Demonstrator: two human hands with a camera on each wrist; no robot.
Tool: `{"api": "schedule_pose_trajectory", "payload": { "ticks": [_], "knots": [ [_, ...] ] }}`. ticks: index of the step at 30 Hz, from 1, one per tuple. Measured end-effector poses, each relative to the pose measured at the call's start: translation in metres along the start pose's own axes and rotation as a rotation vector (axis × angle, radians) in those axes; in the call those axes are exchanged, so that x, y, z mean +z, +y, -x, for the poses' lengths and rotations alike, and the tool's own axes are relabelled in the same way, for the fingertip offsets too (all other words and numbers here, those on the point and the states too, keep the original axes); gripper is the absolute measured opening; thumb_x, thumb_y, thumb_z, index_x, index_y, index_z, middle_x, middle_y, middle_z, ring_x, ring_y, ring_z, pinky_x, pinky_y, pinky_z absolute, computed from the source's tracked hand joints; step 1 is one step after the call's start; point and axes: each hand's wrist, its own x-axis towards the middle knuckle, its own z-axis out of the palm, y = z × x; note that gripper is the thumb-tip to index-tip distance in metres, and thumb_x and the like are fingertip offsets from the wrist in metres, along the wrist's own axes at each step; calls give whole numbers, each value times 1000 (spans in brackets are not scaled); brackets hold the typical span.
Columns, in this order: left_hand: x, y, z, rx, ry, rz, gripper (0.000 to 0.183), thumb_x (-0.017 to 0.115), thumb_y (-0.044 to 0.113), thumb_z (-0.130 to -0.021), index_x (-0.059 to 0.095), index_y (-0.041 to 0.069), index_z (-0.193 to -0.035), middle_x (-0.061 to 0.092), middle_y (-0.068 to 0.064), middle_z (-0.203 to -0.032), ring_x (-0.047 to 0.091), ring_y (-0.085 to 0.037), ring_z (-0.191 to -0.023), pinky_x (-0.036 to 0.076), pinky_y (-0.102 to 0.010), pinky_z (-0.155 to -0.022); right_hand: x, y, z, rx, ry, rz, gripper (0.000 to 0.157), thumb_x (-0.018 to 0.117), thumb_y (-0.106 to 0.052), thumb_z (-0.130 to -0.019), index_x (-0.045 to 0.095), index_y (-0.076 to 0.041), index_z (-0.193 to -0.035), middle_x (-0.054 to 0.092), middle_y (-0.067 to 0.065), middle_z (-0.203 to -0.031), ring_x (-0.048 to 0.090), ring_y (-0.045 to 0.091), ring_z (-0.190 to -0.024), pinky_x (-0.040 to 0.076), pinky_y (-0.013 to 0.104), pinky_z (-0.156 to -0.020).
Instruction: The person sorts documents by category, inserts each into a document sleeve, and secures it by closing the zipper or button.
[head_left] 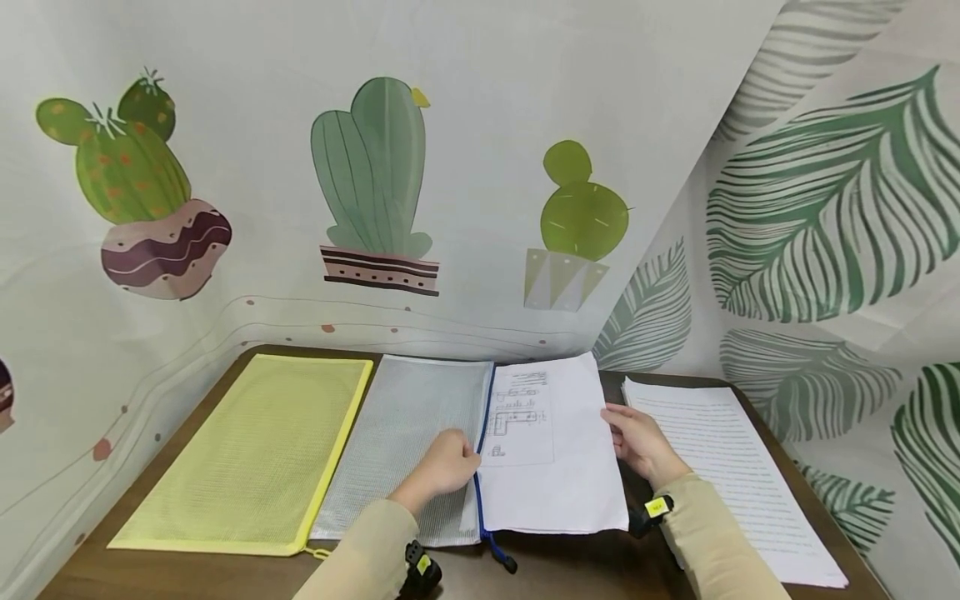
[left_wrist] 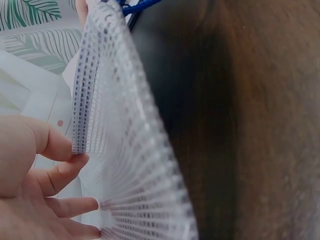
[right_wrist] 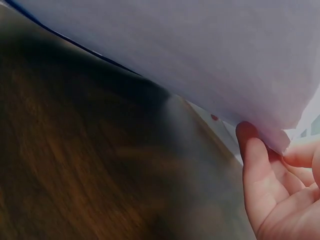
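A pale mesh zipper pouch (head_left: 405, 425) with a blue zipper edge lies in the middle of the table. My left hand (head_left: 446, 462) pinches the edge of its opening between thumb and forefinger; the left wrist view shows the mesh (left_wrist: 115, 115) lifted off the table. White paper sheets (head_left: 562, 492) with a line drawing on top overlap the blue edge, their left part at the pouch's mouth. At the sheets' right edge, my right hand (head_left: 637, 437) pinches them between thumb and fingers, also seen in the right wrist view.
A yellow mesh pouch (head_left: 247, 450) lies flat on the left. On the right rests a stack of printed paper (head_left: 720, 467). The blue zipper's pull (head_left: 501, 557) hangs toward the front of the brown table (head_left: 570, 571). A cactus-print cloth (head_left: 480, 167) stands behind.
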Motion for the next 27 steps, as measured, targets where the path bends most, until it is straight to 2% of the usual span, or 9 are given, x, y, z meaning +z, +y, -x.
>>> {"api": "schedule_pose_trajectory", "payload": {
  "ticks": [8,13,16,23,27],
  "knots": [
    [1,3,0,6,6,-13,21,54,6,-84,49,6,-63,43,-1,-66,41,-13,-54,33,-21,-44,3,6,-7,-22,-6,-16,56,43,-11,-99,17,10,-144,65,-8,-76,64,2,-66,54,18,-60],
    [0,5,-1,6,6,-17,16,54,7,-85,53,3,-69,47,-3,-70,45,-14,-58,37,-22,-46,8,7,-10,-20,-5,14,56,44,-13,-99,19,10,-144,66,-7,-78,65,4,-68,55,20,-61],
    [1,6,-1,3,2,-14,15,55,7,-84,53,3,-70,47,-4,-71,45,-15,-60,37,-22,-46,9,7,-9,-17,1,59,57,46,-16,-99,22,10,-143,66,-5,-80,65,6,-69,56,22,-62],
    [4,6,-1,-21,-3,4,16,54,6,-82,50,4,-67,45,-5,-71,44,-16,-59,36,-23,-46,5,7,0,-16,29,253,55,53,-18,-94,37,15,-135,68,4,-87,66,11,-72,58,29,-65],
    [4,5,-2,-25,-1,-14,18,54,7,-83,50,5,-66,45,-5,-71,45,-16,-60,37,-22,-47,1,9,5,-7,27,294,53,59,-15,-90,43,16,-130,69,6,-87,67,13,-71,58,29,-64]
  ]
}}
